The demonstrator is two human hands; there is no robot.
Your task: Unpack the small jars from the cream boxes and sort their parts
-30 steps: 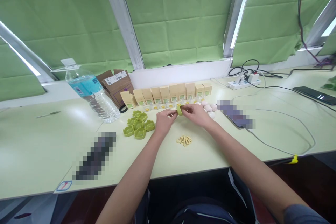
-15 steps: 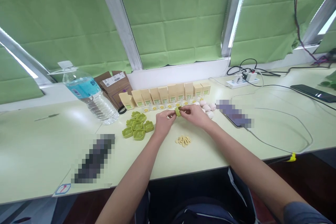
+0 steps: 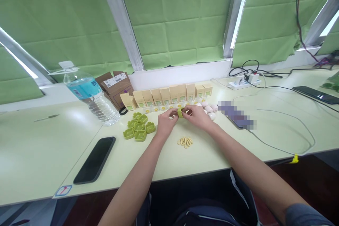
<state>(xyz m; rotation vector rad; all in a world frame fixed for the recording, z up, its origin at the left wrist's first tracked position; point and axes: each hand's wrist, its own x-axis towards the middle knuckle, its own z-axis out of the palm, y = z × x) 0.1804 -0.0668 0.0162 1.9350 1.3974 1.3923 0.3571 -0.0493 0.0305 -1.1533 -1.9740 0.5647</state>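
Between my two hands is a small green holder (image 3: 180, 113), shaped like a shallow cup and turned on its side. The fingers of my left hand (image 3: 166, 122) close on its left side, and those of my right hand (image 3: 197, 116) grip its right side. Several similar green holders (image 3: 140, 136) lie grouped to the left of my left hand. Just below the hands on the table rests a small pile of pale yellow loops (image 3: 185, 142). White and pinkish rounded pieces (image 3: 212, 116) sit beside my right hand, which partly hides them.
Behind the hands stands a row of cream boxes (image 3: 165, 95), with small clear items marked yellow (image 3: 155, 108) before it. A water bottle (image 3: 92, 99) and a cardboard box (image 3: 116, 90) are at back left. Phones (image 3: 94, 160) lie both sides; a power strip (image 3: 243, 83) trails cables.
The green holder has turned slightly between my fingers and shifted a little to the right. Both hands have barely moved; the things on the table stay where they were.
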